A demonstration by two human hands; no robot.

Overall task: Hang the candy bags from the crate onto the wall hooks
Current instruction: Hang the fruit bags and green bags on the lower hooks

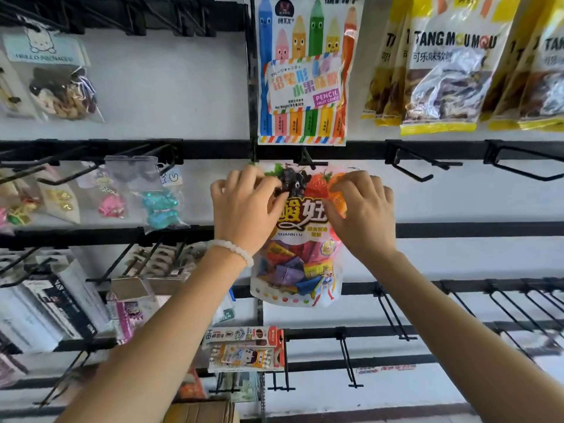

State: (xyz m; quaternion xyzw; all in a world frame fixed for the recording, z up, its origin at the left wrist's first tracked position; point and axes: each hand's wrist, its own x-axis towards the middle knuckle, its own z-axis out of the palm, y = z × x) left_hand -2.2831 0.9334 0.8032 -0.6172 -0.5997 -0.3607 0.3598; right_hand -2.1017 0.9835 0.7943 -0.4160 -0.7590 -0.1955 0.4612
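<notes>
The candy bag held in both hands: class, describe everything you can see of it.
The candy bag is a glossy white plastic pouch printed with fruit pictures, large Chinese characters, "SUANNIU" and a cartoon figure. A clear window shows colourful wrapped sweets. It hangs upright against the wall, its top edge at a black hook. The left hand and right hand grip its upper corners with curled fingers.

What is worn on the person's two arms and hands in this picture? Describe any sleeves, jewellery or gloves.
Both forearms are bare, with no sleeves in view and no gloves. The left hand has a bracelet of pale white beads round its wrist. The right hand and its wrist wear nothing.
</notes>
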